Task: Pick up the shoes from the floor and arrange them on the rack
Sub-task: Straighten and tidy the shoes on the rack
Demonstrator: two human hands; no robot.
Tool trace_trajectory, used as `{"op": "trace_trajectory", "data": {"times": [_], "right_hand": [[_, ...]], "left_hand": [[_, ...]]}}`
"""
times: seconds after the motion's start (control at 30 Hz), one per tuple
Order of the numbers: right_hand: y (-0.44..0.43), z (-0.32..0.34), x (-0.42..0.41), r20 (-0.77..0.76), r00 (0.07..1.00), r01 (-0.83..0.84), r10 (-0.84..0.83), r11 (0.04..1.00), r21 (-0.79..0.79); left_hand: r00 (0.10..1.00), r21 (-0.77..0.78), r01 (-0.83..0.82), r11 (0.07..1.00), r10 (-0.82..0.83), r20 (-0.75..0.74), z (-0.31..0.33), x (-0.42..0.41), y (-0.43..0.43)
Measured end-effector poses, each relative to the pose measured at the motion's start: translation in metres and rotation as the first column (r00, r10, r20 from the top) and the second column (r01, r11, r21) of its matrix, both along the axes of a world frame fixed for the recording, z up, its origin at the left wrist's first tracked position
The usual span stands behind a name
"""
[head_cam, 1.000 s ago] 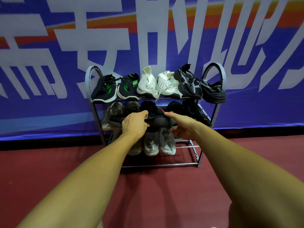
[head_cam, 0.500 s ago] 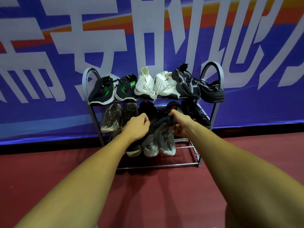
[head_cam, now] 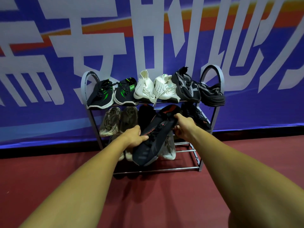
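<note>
Both curl round the black red-trimmed knit sneaker [head_cam: 154, 139]: my left hand [head_cam: 133, 137] by its low toe, right hand [head_cam: 184, 127] at its collar, above bare bars of the grey metal rack [head_cam: 181, 168].

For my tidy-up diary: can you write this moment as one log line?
left hand: grips black shoe | right hand: grips its heel | shoe: tilted, toe down, in front of rack

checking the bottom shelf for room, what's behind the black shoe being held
Behind the black knit shoe with red trim, toes of pale beige sneakers show on the grey metal rack's bottom shelf. How many stand there is covered by the shoe.
</note>
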State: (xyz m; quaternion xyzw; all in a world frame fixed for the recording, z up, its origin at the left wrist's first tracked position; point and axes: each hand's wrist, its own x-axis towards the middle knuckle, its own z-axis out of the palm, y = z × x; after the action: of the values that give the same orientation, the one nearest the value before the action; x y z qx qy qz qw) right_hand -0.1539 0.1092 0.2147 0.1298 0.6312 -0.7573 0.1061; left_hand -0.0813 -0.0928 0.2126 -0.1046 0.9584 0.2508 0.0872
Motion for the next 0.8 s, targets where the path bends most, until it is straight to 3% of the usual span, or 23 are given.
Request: {"op": "trace_trajectory", "data": {"times": [0.1,0.27,0.43,0.6,0.73,0.8], "right_hand": [[0.0,0.003,-0.001,-0.035,0.999,-0.037,0.035,0.999,-0.039],[0.007,-0.001,0.005,0.068,0.95,-0.311,0.305,0.942,0.124],[0.014,0.001,0.008,0.024,0.923,-0.382,0.385,0.904,0.19],[0.017,0.0,0.014,0.127,0.903,-0.429,0.412,0.835,0.344],[0.019,0.0,0.017,0.185,0.902,-0.43,0.39,0.781,0.453],[0.019,-0.002,0.013,0.206,0.891,-0.453,0.403,0.782,0.429]], "left_hand": [[0.999,-0.006,-0.027,1.0,0.027,-0.043,0.0,-0.003,0.004],[1.0,-0.073,-0.016,0.997,0.015,-0.024,-0.001,-0.006,0.005],[0.996,0.193,-0.082,0.978,0.089,-0.03,0.0,-0.013,0.013],[0.965,0.4,-0.198,0.895,0.25,-0.081,-0.004,-0.025,0.028],[0.934,0.458,-0.228,0.859,0.325,-0.145,-0.008,-0.037,0.034],[0.92,0.477,-0.244,0.844,0.357,-0.16,-0.011,-0.043,0.037]]}}
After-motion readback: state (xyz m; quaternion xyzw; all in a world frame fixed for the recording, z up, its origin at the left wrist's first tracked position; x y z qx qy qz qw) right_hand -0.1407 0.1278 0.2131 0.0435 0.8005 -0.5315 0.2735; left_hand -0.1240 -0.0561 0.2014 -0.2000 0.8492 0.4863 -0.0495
